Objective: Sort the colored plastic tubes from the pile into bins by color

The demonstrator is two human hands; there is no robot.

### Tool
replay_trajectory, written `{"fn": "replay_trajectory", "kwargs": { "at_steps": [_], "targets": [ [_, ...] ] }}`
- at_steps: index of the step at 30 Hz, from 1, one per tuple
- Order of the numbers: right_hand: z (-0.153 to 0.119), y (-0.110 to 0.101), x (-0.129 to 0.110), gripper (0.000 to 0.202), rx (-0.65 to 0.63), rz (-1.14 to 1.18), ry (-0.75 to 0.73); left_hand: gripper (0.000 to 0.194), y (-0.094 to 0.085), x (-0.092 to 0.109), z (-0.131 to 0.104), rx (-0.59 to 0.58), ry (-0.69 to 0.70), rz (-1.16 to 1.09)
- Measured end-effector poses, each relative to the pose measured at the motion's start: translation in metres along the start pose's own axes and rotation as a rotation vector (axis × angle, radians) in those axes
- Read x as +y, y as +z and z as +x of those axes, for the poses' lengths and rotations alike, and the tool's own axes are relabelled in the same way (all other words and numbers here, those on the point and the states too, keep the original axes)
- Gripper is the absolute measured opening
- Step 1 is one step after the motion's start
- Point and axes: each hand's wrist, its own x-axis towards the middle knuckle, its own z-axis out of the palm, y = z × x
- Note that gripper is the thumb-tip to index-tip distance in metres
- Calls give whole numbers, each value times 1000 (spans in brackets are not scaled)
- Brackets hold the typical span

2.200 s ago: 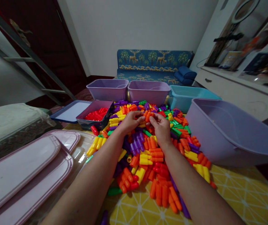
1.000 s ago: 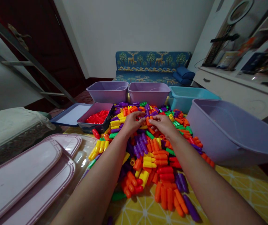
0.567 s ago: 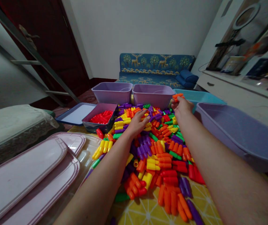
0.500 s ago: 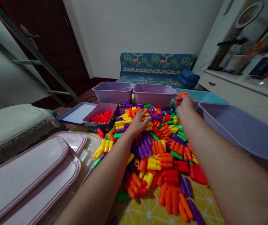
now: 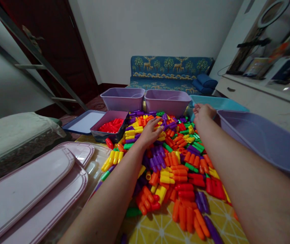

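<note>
A heap of red, orange, yellow, green and purple plastic pieces covers the middle of the table. My left hand lies over the upper part of the heap, palm down, fingers spread, with nothing gripped. Beyond the heap's right side, my right hand is at the near left rim of the turquoise bin. Its fingers are apart and no piece shows in them. Red pieces lie in an open square tin at the heap's left.
Two purple bins stand behind the heap, and a larger purple bin is at the right. Pale lids are stacked at the left, near a blue-rimmed tray. A patterned sofa stands by the wall.
The orange pieces that were in my right hand are no longer visible, and its fingers have opened. That hand has shifted slightly right and down. My left hand has barely moved.
</note>
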Motion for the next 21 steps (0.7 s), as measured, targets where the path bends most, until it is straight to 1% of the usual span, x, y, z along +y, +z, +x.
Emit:
{"fn": "replay_trajectory", "kwargs": {
  "at_steps": [3, 5, 6, 8, 10, 12, 13, 14, 15, 16, 18, 21],
  "targets": [
    [-3, -4, 5, 19, -10, -17, -3, 43, 0, -3, 1, 6, 6, -2],
    [-8, -10, 12, 19, -61, -89, -28, 43, 1, -5, 2, 10, 15, 11],
    [-11, -15, 17, 18, -110, -141, -47, 43, 1, -5, 2, 12, 20, 19],
    [-21, -28, 26, 17, -249, -274, -110, 44, 1, -5, 2, 10, 22, 26],
    [-33, -44, 31, 14, -430, -530, -264, 45, 1, -3, 2, 8, 7, 32],
    [-46, -61, 30, 17, -574, -934, -472, 44, 1, -1, 1, 15, -21, 62],
    [-53, -68, 28, 21, -622, -1162, -546, 43, 1, 0, 0, 19, -42, 83],
    [-59, -75, 24, 28, -643, -1377, -588, 41, 0, 1, 0, 23, -66, 105],
    [-64, -81, 21, 35, -660, -1556, -599, 40, 0, 2, 0, 25, -92, 121],
    [-68, -86, 18, 43, -686, -1686, -600, 39, 0, 2, -1, 21, -117, 130],
    [-74, -91, 16, 56, -743, -1813, -604, 39, 0, 3, -1, 0, -155, 132],
    [-80, -92, 21, 64, -856, -1790, -664, 40, -2, 8, -4, -78, -147, 168]
  ]
}}
